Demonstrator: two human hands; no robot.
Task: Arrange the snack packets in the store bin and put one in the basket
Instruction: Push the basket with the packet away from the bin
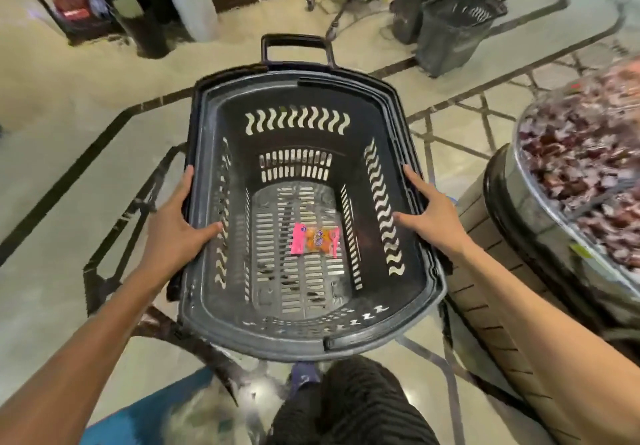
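A black slotted shopping basket (298, 337) fills the middle of the head view, held above the floor. One pink and orange snack packet (314, 239) lies flat on its bottom. My left hand (175, 223) grips the left rim, thumb inside the wall and fingers outside. On the opposite rim my right hand (427, 210) holds on the same way. The store bin (540, 223) stands at the right, heaped with several red and white packets (588, 153).
The bin rests on a round stand with wood slats (485, 292) close to my right forearm. More black baskets (450, 32) stand on the tiled floor at the back right. Display stands and a plant pot line the back left. My knees show at the bottom edge.
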